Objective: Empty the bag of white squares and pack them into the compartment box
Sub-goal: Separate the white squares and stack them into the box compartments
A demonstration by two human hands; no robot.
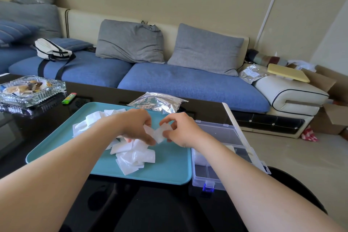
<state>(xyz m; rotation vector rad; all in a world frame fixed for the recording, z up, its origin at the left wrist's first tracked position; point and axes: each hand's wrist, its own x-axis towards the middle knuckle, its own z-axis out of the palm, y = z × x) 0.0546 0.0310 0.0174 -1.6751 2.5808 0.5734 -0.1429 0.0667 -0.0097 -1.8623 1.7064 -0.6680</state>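
Fingers [146, 137] of left hand [134, 126] and right hand [183, 131] pinch white squares [158, 133] above teal tray [169, 171]. Risk: thin pieces, possibly stuck together, slip short of compartment box [216, 175] right of tray.

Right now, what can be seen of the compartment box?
The compartment box is clear plastic with inner dividers and a blue latch at its near edge. Its lid lies open, swung away from the person. It sits on the black table beside the teal tray. One compartment holds something white; the right forearm crosses above it.
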